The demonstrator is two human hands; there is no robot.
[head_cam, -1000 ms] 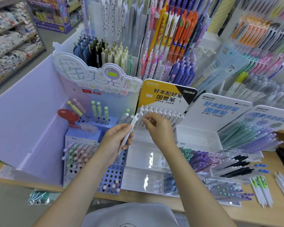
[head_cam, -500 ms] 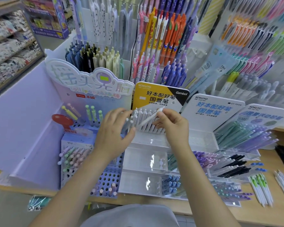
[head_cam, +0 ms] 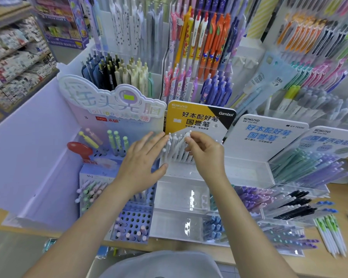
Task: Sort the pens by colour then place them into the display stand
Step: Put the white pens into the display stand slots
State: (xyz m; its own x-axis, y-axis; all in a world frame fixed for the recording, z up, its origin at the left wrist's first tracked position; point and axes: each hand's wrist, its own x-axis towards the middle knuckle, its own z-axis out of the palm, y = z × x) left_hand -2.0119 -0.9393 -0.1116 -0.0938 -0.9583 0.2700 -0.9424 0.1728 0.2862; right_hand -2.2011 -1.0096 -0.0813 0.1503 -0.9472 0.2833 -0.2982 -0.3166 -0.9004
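A row of white pens (head_cam: 176, 147) stands in the top tier of the clear acrylic display stand (head_cam: 247, 173), below the yellow Kokuyo sign (head_cam: 197, 117). My left hand (head_cam: 141, 163) has its fingers straight, their tips touching the left end of the row. My right hand (head_cam: 206, 151) pinches the top of one white pen in that row. Lower tiers hold purple, black and blue pens (head_cam: 255, 197).
A purple lollipop-pen stand (head_cam: 133, 223) with a hole grid sits at the left. Loose white and green pens (head_cam: 329, 231) lie on the wooden counter at the right. Racks of hanging pens (head_cam: 199, 47) fill the back. A lavender side panel (head_cam: 28, 157) closes the left.
The white pen passed from my left hand to my right and went into the top-tier row. My left hand opened and now touches the row's left end.
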